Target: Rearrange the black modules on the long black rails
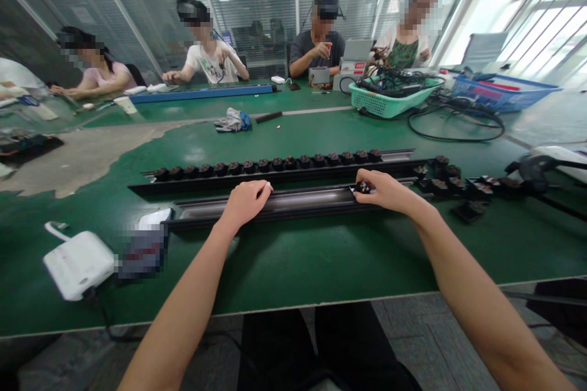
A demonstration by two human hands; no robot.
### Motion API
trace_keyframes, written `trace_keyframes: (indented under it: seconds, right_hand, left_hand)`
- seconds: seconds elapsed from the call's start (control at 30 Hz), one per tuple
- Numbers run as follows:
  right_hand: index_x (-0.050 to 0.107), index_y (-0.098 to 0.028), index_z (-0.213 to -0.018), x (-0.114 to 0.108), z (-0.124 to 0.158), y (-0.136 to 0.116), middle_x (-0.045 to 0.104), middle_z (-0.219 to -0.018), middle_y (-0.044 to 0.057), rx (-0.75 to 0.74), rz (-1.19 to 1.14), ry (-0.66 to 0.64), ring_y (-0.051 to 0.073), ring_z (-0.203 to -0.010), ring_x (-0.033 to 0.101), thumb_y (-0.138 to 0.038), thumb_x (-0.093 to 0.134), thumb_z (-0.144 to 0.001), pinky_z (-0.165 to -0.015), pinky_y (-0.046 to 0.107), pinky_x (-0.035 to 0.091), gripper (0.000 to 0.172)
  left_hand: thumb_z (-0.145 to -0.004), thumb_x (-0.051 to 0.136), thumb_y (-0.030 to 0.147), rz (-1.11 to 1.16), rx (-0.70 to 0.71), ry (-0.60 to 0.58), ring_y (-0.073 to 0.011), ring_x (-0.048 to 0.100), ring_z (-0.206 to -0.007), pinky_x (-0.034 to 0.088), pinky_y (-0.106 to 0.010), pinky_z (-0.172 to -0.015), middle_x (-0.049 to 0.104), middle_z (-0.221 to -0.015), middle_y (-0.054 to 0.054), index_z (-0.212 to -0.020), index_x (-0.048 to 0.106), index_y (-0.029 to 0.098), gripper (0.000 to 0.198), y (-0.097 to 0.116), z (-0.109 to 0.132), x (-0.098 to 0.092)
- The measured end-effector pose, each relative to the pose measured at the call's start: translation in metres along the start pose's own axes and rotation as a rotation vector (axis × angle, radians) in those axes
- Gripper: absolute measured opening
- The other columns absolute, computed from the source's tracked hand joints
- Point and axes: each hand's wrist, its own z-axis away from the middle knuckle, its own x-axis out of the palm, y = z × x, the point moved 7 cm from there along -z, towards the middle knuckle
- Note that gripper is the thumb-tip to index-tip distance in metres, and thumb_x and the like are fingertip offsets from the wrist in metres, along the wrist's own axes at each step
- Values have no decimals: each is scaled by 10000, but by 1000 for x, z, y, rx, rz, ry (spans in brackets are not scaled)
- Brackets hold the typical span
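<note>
Both forearms reach forward over the green desk (302, 269), the left hand (249, 200) curled with its thumb along the fingers over the front rail (312, 198), though whether it grips the rail I cannot tell, while the right hand (370, 188) pinches a small black block (362, 187) at the rail's right part. The rail is long and black-edged, with a shiny grey channel. Across the desk, a box's red label (353, 65) bears pale characters too small to read surely.
</note>
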Motion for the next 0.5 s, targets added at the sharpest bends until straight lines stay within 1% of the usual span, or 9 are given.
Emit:
trace_keyframes:
  seconds: [0.13, 0.23, 0.33, 0.43, 0.5]
  right_hand:
    - [488, -236, -909, -1, 1, -1, 551, -803, 29, -23, 32, -9, 214, -782, 524, -422, 562, -839, -736, 324, 393, 212]
    - [497, -228, -943, -1, 2, -4, 578, -840, 53, -55, 65, -20, 228, -805, 541, -434, 530, -876, -746, 336, 397, 219]
    - [499, -221, -952, 0, 3, -7, 598, -858, 76, -72, 107, -11, 240, -812, 555, -506, 490, -921, -746, 346, 398, 286]
    - [502, -219, -920, 1, 2, -9, 602, -820, 85, -38, 193, 21, 243, -776, 557, -581, 420, -952, -718, 350, 387, 372]
    - [510, -215, -917, 1, 2, -11, 610, -812, 91, -8, 260, 48, 242, -758, 558, -569, 392, -966, -701, 350, 377, 376]
  left_hand:
    - [-979, 362, 393, -1, -6, -1, -249, 702, -983, 500, -339, -861, 774, -1031, -53, -927, 727, 243, 398, 0, 1, -1]
    - [-980, 364, 385, 1, 0, -3, -249, 704, -975, 499, -343, -860, 773, -1028, -53, -923, 726, 239, 395, 1, 1, -1]
    - [-981, 362, 383, 4, 8, 1, -250, 705, -974, 498, -344, -860, 771, -1026, -57, -926, 727, 235, 398, 1, 1, -1]
    - [-978, 365, 382, 4, 2, 0, -249, 705, -973, 499, -341, -863, 771, -1022, -59, -922, 729, 237, 396, 2, 1, -2]
    - [-977, 367, 381, 5, -1, -3, -248, 704, -975, 500, -340, -865, 771, -1024, -58, -921, 729, 238, 393, 2, 1, -2]
